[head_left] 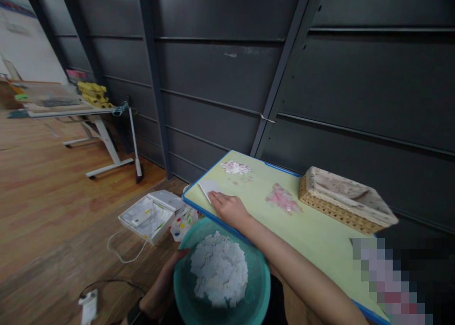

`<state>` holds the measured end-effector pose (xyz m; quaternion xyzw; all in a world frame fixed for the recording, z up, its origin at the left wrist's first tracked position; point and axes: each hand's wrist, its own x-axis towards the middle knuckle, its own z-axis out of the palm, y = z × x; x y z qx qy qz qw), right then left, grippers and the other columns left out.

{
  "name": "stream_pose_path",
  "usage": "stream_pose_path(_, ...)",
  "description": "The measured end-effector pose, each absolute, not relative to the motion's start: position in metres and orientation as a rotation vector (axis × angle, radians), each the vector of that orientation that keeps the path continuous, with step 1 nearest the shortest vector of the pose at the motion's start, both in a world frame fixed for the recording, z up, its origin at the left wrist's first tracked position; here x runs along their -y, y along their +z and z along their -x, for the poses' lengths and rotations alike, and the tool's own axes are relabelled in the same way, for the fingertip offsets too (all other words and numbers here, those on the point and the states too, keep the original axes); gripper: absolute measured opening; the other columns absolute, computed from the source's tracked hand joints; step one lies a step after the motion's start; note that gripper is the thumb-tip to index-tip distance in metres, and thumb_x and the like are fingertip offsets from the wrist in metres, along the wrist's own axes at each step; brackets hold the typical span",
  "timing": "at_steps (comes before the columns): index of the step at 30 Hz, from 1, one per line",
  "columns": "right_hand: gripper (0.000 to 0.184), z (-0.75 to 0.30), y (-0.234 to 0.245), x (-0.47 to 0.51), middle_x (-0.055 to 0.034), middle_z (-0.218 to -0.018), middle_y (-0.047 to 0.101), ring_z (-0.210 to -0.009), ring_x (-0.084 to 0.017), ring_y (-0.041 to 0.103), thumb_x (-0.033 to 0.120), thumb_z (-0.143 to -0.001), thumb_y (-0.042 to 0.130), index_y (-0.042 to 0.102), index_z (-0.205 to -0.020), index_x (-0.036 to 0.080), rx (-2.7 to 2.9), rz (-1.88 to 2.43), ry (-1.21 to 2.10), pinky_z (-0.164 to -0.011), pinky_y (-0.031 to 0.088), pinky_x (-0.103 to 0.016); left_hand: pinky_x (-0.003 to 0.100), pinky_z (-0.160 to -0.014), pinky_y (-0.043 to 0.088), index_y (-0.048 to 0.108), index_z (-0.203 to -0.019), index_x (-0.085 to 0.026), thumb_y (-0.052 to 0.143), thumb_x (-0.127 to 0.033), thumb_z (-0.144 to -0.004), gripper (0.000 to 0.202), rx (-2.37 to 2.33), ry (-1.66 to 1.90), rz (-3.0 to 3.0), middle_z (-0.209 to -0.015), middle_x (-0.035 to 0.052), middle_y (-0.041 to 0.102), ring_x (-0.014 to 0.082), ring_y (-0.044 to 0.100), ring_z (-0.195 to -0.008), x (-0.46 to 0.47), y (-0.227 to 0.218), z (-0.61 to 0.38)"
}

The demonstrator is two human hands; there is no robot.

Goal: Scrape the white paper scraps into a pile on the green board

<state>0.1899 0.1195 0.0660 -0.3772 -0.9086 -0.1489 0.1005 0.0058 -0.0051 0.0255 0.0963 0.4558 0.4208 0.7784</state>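
Note:
My left hand [173, 264] grips the left rim of a teal plastic basket [261, 273], which sits low in front of me. Inside the basket is a heap of small white paper pieces [219, 268]. My right hand [227, 207] reaches across to the far left corner of the table, its fingers together on a flat white card [208, 186]. On the yellow tabletop [259, 187], a small pile of white and pink scraps [236, 167] lies beyond that hand. A pink patch [283, 198] shows to its right.
A wicker basket with a cloth lining [337, 206] stands at the table's right back edge. Left of the table, an open white box [145, 217] and a power strip [89, 307] are on the floor. Dark panels [213, 69] rise behind. Another table [60, 109] stands at far left.

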Motion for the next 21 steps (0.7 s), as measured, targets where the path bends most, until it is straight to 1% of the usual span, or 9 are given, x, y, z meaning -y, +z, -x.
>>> stream_pose_path(3, 0.046, -0.188, 0.074, -0.126, -0.0171, -0.132, 0.054, -0.107, -0.021, 0.061, 0.013, -0.091, 0.035, 0.042, -0.136, 0.011, 2.738, 1.296, -0.474, -0.081, 0.053, -0.033, 0.032, -0.056, 0.053, 0.060, -0.117, -0.010, 0.066, -0.029, -0.077, 0.045, -0.994, 0.881, -0.226, -0.062, 0.0040, 0.075, 0.0228, 0.068, -0.053, 0.005, 0.024, -0.005)
stream_pose_path(7, 0.044, -0.197, 0.084, -0.130, -0.0229, -0.125, 0.056, -0.098, -0.022, 0.064, 0.009, -0.088, 0.035, 0.045, -0.131, 0.007, 2.710, 1.579, -0.485, -0.076, 0.054, -0.032, 0.033, -0.058, 0.053, 0.060, -0.119, -0.010, 0.067, -0.031, -0.075, 0.049, -0.993, 0.848, -0.231, -0.064, 0.0051, 0.075, 0.0251, 0.071, -0.059, 0.005, 0.019, -0.004)
stream_pose_path(9, 0.042, -0.203, 0.085, -0.129, -0.0234, -0.120, 0.059, -0.092, -0.022, 0.066, 0.008, -0.089, 0.034, 0.047, -0.128, 0.006, 2.670, 1.679, -0.482, -0.074, 0.053, -0.032, 0.035, -0.060, 0.053, 0.061, -0.119, -0.012, 0.068, -0.032, -0.074, 0.049, -1.000, 0.862, -0.247, -0.068, 0.0060, 0.076, 0.0261, 0.071, -0.062, 0.006, 0.015, -0.003)
stream_pose_path(13, 0.041, -0.220, 0.084, -0.125, -0.0232, -0.114, 0.061, -0.085, -0.022, 0.068, 0.008, -0.089, 0.034, 0.048, -0.128, 0.007, 2.557, 1.851, -0.487, -0.071, 0.053, -0.031, 0.038, -0.060, 0.054, 0.062, -0.117, -0.014, 0.068, -0.033, -0.074, 0.047, -1.007, 0.893, -0.261, -0.071, 0.0080, 0.077, 0.0265, 0.069, -0.059, 0.008, 0.005, -0.002)
stream_pose_path(16, 0.043, -0.230, 0.084, -0.122, -0.0239, -0.111, 0.062, -0.083, -0.022, 0.068, 0.007, -0.087, 0.034, 0.048, -0.128, 0.006, 2.485, 1.955, -0.504, -0.069, 0.053, -0.031, 0.041, -0.062, 0.054, 0.062, -0.117, -0.016, 0.068, -0.034, -0.075, 0.046, -1.003, 0.906, -0.260, -0.073, 0.0078, 0.076, 0.0290, 0.070, -0.066, 0.009, 0.000, -0.002)
stream_pose_path(18, 0.044, -0.231, 0.085, -0.121, -0.0249, -0.109, 0.062, -0.082, -0.022, 0.068, 0.006, -0.087, 0.034, 0.047, -0.129, 0.003, 2.437, 2.007, -0.526, -0.067, 0.054, -0.031, 0.042, -0.064, 0.055, 0.062, -0.116, -0.017, 0.068, -0.034, -0.075, 0.045, -0.998, 0.914, -0.262, -0.079, 0.0089, 0.076, 0.0307, 0.071, -0.075, 0.008, -0.002, -0.003)
stream_pose_path(21, 0.045, -0.222, 0.086, -0.119, -0.0284, -0.110, 0.060, -0.085, -0.023, 0.068, 0.005, -0.087, 0.034, 0.044, -0.130, -0.002, 2.413, 1.992, -0.586, -0.065, 0.054, -0.029, 0.044, -0.072, 0.055, 0.061, -0.117, -0.018, 0.063, -0.036, -0.080, 0.041, -0.969, 0.927, -0.276, -0.099, 0.0113, 0.073, 0.0284, 0.068, -0.088, 0.007, 0.000, -0.006)
